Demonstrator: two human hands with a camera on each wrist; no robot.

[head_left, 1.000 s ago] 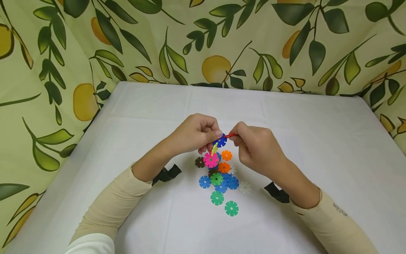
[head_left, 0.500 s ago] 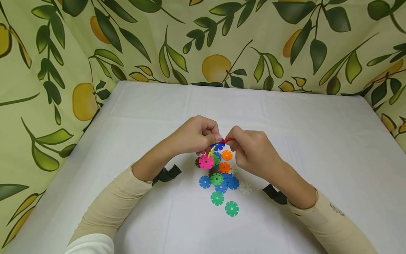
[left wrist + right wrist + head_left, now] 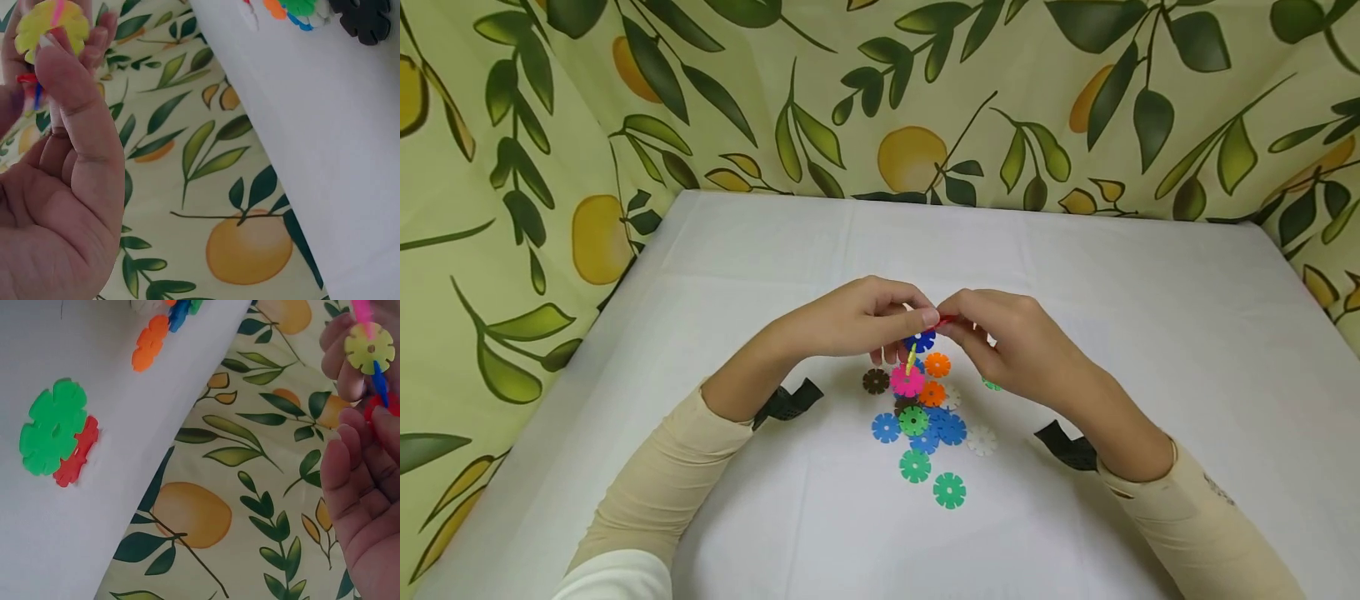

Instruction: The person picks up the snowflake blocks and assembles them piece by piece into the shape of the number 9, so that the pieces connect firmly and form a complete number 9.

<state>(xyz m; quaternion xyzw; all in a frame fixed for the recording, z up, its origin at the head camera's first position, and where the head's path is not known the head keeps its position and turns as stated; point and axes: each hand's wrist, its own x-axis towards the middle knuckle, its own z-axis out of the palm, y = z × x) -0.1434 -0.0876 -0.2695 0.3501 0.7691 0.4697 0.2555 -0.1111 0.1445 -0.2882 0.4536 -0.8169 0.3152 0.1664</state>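
Note:
My left hand [image 3: 857,321] pinches a short chain of notched plastic discs between thumb and fingers, near where blue meets red. The dark blue disc [image 3: 919,342] leads down to an edge-on yellow disc [image 3: 370,349] and a pink disc [image 3: 907,380]. Opposite it, my right hand [image 3: 1022,342] grips the red disc [image 3: 381,411] slotted onto the blue one. The fingertips of both hands almost meet at this red disc, hiding much of it. In the left wrist view the yellow disc lies against the left fingers.
Below the hands, loose discs lie on the white table [image 3: 775,517]: brown [image 3: 876,382], orange [image 3: 937,364], blue [image 3: 885,427], white [image 3: 981,440] and green [image 3: 950,490]. Another green disc [image 3: 53,428] overlaps a red one [image 3: 78,453] under the right hand. A patterned cloth [image 3: 737,108] hangs behind.
The hands have drawn closer together at the red disc, and the right fingers have spread a little. The pink end of the chain swung left, then back right.

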